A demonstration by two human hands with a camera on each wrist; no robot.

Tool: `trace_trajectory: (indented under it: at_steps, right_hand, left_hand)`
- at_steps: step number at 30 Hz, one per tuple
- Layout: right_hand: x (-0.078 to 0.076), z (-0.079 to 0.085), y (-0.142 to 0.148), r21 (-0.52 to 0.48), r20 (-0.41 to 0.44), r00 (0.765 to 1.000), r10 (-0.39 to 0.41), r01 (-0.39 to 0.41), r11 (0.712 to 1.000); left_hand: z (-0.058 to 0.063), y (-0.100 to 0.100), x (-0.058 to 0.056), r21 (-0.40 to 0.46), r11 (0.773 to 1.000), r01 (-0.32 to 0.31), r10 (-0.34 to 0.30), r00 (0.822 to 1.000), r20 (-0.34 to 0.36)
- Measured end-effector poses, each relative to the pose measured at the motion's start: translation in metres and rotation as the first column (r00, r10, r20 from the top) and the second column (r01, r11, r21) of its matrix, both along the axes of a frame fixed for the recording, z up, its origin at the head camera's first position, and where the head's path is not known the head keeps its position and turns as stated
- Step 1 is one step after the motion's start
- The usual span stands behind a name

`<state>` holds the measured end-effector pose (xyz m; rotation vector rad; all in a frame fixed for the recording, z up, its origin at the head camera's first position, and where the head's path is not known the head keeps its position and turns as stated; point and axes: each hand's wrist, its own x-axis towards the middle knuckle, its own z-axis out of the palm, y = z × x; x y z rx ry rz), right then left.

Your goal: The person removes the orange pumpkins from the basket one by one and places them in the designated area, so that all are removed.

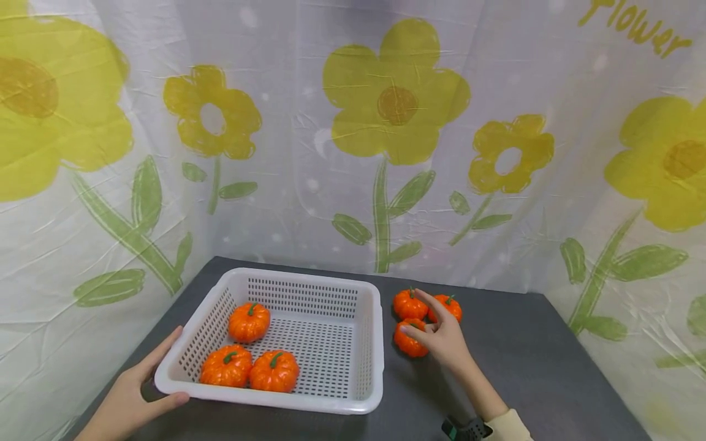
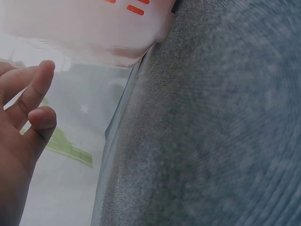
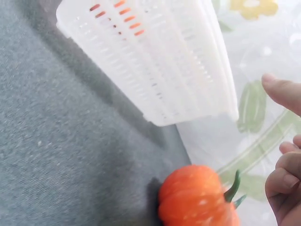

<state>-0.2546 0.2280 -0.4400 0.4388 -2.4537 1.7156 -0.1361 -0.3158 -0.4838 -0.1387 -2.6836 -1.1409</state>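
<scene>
A white plastic basket (image 1: 368, 343) holds three small orange pumpkins with green stems: one farther back (image 1: 249, 323), one at the front left (image 1: 225, 366) and one beside it (image 1: 274, 372). At its front left corner my left hand (image 1: 129, 386) spreads thumb and fingers along the rim. My right hand (image 1: 448, 340) hovers over three more pumpkins right of the basket, thumb and index finger spread apart. These are a near pumpkin (image 1: 409, 344), a back left pumpkin (image 1: 409, 304) and a back right pumpkin (image 1: 451, 305). The right wrist view shows nothing in its fingers.
Everything stands on a dark grey table (image 1: 529, 361). A white curtain (image 1: 287, 202) printed with yellow flowers hangs behind it and along both sides. A dark watch (image 1: 467, 429) sits on the right wrist by a cream sleeve (image 1: 508, 427).
</scene>
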Motion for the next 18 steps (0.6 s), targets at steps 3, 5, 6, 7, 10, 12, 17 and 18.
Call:
trace_trajectory:
  at_steps: [3,5,6,7,10,12,17,18]
  right_hand:
    - [0.000,0.008,-0.003,0.018,-0.010,1.000,0.025,-0.025,1.000]
    - [-0.001,0.014,-0.006,0.027,-0.027,0.999,0.039,-0.038,0.999]
    - [-0.001,0.016,-0.007,0.032,-0.034,0.998,0.044,-0.043,0.999]
    - [-0.001,0.018,-0.008,0.035,-0.042,0.998,0.050,-0.048,0.998]
    - [-0.002,0.023,-0.012,0.037,-0.058,0.996,0.063,-0.061,0.997]
    - [-0.003,0.025,-0.015,0.037,-0.065,0.995,0.075,-0.073,0.997]
    - [-0.007,0.035,-0.025,0.054,-0.084,0.992,0.095,-0.090,0.994]
    - [-0.007,0.038,-0.027,0.056,-0.090,0.991,0.100,-0.096,0.994]
  left_hand:
    - [0.000,0.000,0.001,0.008,1.000,0.002,-0.002,1.000,0.000]
    - [-0.001,0.000,0.001,0.010,1.000,0.001,-0.001,1.000,-0.002]
    - [-0.001,0.000,0.001,0.009,1.000,0.000,0.000,1.000,-0.003]
    - [-0.001,0.000,0.001,0.008,1.000,-0.001,0.001,1.000,-0.003]
    - [-0.001,0.000,0.000,0.000,1.000,-0.003,0.003,1.000,-0.003]
    - [0.000,0.000,-0.001,-0.008,1.000,-0.003,0.003,1.000,0.002]
    - [0.001,0.001,-0.001,-0.010,1.000,0.000,0.000,1.000,-0.001]
    - [0.001,0.001,-0.001,-0.006,1.000,0.002,-0.002,1.000,-0.006]
